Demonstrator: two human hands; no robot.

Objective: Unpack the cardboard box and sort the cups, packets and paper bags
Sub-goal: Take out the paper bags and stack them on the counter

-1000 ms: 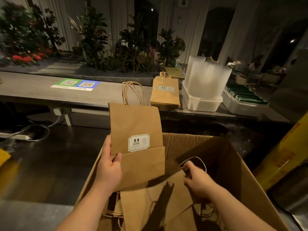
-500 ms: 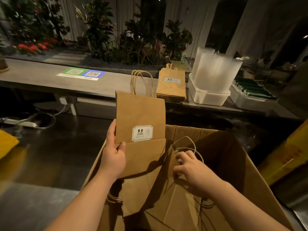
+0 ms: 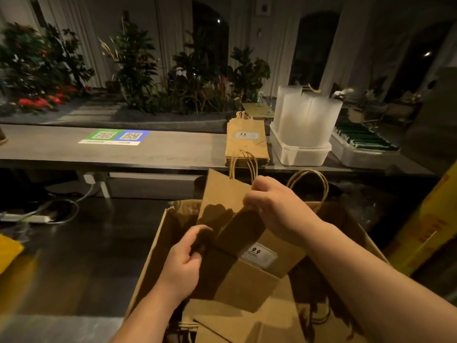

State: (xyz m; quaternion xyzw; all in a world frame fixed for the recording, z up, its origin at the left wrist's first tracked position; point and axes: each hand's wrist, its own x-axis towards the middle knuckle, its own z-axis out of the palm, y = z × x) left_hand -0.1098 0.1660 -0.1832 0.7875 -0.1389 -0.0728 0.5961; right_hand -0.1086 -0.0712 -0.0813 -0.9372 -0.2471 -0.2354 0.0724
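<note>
An open cardboard box (image 3: 153, 258) stands in front of me with several flat brown paper bags (image 3: 237, 320) lying inside. Above it I hold two folded paper bags together: one tilted at the back (image 3: 220, 191), one in front with a white "9.9" label (image 3: 272, 246). My left hand (image 3: 184, 261) grips their lower left edge. My right hand (image 3: 272, 206) pinches the upper edge near the rope handles. On the grey counter behind lies a stack of the same paper bags (image 3: 246, 144).
A white tub with sleeves of clear cups (image 3: 305, 120) stands right of the stack, then a tray of green packets (image 3: 363, 142). A QR-code sheet (image 3: 115, 137) lies on the counter's left. Plants line the back. A yellow box (image 3: 425, 224) stands right; cables lie left.
My right hand has lifted a second bag out of the box and brought it against the bag in my left hand. The left hand's bag has dropped lower and tilted.
</note>
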